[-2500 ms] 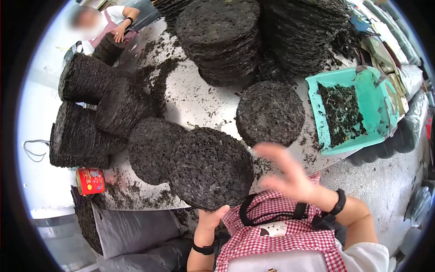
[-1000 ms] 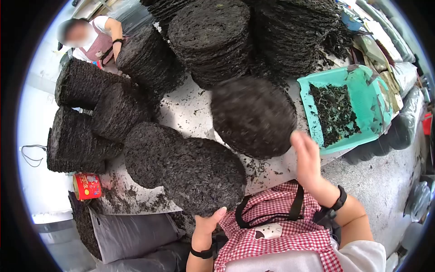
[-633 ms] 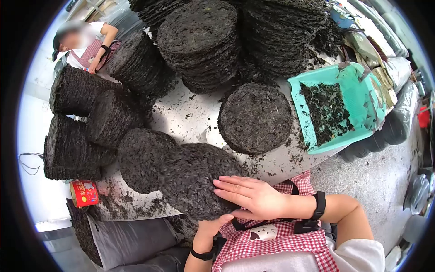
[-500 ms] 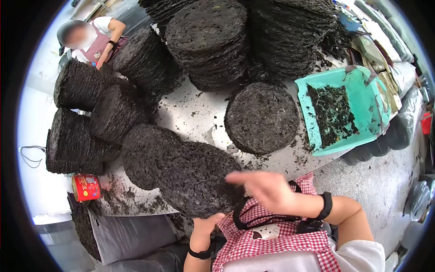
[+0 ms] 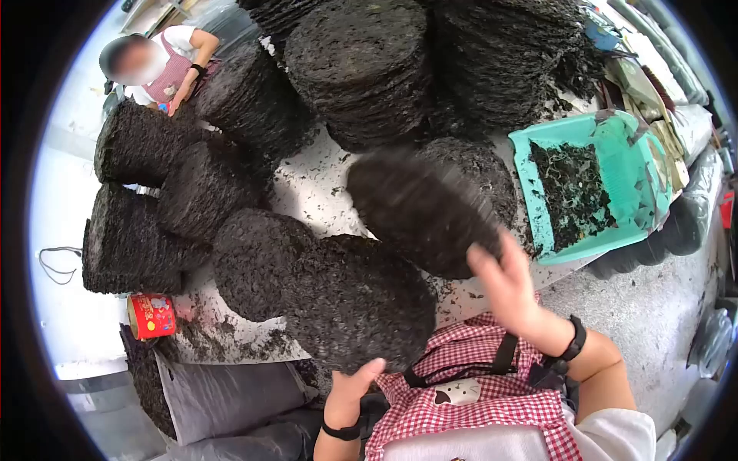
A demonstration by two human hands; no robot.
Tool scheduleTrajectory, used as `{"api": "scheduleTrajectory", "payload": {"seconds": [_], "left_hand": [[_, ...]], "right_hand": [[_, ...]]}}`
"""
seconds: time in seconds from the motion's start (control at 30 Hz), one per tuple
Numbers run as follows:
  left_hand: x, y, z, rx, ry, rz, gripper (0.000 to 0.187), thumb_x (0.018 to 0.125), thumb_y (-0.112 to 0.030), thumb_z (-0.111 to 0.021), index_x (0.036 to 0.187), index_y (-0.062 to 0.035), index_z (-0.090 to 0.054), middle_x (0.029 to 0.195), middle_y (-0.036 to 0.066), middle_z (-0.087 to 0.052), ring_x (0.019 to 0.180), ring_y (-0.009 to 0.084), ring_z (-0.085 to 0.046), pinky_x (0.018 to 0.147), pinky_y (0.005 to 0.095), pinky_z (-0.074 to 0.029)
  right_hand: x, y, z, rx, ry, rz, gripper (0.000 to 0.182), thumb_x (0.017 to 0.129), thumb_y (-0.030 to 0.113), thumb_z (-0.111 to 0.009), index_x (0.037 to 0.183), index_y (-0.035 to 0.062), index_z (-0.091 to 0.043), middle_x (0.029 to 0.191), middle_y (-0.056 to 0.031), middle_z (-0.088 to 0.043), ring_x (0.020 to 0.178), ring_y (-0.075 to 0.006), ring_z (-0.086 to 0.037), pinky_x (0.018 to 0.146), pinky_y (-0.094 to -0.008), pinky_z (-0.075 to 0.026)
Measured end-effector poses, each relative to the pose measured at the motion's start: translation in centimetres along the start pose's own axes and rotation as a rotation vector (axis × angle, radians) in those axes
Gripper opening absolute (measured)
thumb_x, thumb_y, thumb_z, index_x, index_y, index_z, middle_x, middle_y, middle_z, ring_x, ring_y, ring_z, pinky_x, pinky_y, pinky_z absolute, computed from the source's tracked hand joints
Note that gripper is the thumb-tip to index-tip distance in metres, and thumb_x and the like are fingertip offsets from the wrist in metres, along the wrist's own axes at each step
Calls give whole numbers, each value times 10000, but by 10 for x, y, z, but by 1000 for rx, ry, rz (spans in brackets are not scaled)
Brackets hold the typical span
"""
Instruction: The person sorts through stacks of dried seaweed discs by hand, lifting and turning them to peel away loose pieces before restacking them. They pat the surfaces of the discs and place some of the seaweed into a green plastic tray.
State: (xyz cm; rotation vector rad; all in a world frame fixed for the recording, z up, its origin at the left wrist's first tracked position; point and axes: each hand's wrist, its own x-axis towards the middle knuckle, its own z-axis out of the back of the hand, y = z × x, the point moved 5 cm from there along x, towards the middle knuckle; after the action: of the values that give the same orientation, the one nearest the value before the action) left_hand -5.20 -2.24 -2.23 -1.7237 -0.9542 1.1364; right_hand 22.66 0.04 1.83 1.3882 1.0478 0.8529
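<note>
My left hand grips the near edge of a round dark dried seaweed sheet, thumb on top and fingers hidden beneath. My right hand pinches the right edge of another round seaweed sheet, blurred by motion and tilted in the air. This raised sheet partly covers a flat seaweed pile on the table. Left of the sheet in my left hand lies another round seaweed pile, which it overlaps in this view.
Tall seaweed stacks line the back, and leaning stacks fill the left side. A green plastic tray with seaweed scraps stands at the right. A red can sits front left. Another person works at the far left.
My right hand has moved right and slightly up, lifting one seaweed sheet off those in my left hand and carrying it toward the right pile. My left hand keeps its grip.
</note>
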Motion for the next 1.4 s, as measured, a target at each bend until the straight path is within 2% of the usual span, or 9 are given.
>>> {"api": "scheduleTrajectory", "payload": {"seconds": [0.13,0.3,0.43,0.53,0.77,0.9,1.03,1.17,1.4], "left_hand": [[5,-3,19,-143,-393,79,448,807,-5,-611,1240,-2,-498,1153,105,-574,1040,226,-571,881,378,-474],[51,-18,-27,393,-163,-174,443,851,-103,-622,1248,16,-466,1237,120,-534,1117,254,-533,924,393,-438],[96,-51,-135,1182,421,-573,906,729,-210,-745,1427,-21,-199,1471,182,-235,1380,333,-178,1125,437,-148],[115,-51,-126,870,200,-657,1015,710,-336,-764,1442,-24,-134,1485,214,-166,1380,348,-176,1134,435,-110],[193,-1,-93,77,-61,72,851,893,-552,-475,1462,-34,-113,1528,119,-127,1410,248,-97,1129,388,-96],[179,-5,-90,30,97,91,754,936,-536,-381,1434,-5,-186,1490,143,-201,1381,255,-187,1108,376,-186],[145,-21,-80,2,120,10,629,979,-473,-320,1380,11,-316,1439,154,-297,1337,258,-283,1078,385,-268],[103,-56,-71,190,24,-331,482,948,-296,-455,1338,-20,-390,1390,152,-343,1295,252,-330,1054,382,-303],[53,-101,-15,634,-218,-664,398,827,-94,-580,1214,-43,-504,1313,123,-404,1256,248,-367,1058,373,-261]], "right_hand": [[20,-39,79,-348,-352,116,661,857,107,-614,1405,29,-253,1350,-140,-370,1165,-195,-388,927,-326,-378],[11,-46,111,-236,-389,8,524,889,162,-592,1359,79,-376,1299,-77,-425,1074,-165,-415,880,-308,-396],[6,-47,107,-77,-343,-115,510,914,177,-569,1361,43,-364,1344,-94,-429,1224,-185,-392,1004,-326,-345],[3,-43,105,79,-256,-84,613,916,195,-578,1411,34,-254,1423,-148,-359,1353,-223,-288,1070,-351,-289],[42,-76,89,-519,-139,-257,855,906,443,-538,1452,-10,-62,1508,-225,-125,1411,-331,-43,1124,-408,-115],[38,-72,68,-85,-217,-254,750,919,322,-562,1450,3,-141,1473,-173,-233,1352,-267,-246,1105,-331,-191],[27,-17,77,365,-285,-321,593,852,158,-637,1357,27,-355,1209,-125,-553,1051,-229,-569,871,-355,-484],[35,76,98,289,-457,-36,394,867,127,-585,1231,16,-483,1145,-104,-593,1008,-215,-595,880,-361,-485],[179,171,17,563,-117,193,398,865,214,-622,1189,7,-519,1169,-129,-573,1110,-229,-528,1020,-391,-355]]}}
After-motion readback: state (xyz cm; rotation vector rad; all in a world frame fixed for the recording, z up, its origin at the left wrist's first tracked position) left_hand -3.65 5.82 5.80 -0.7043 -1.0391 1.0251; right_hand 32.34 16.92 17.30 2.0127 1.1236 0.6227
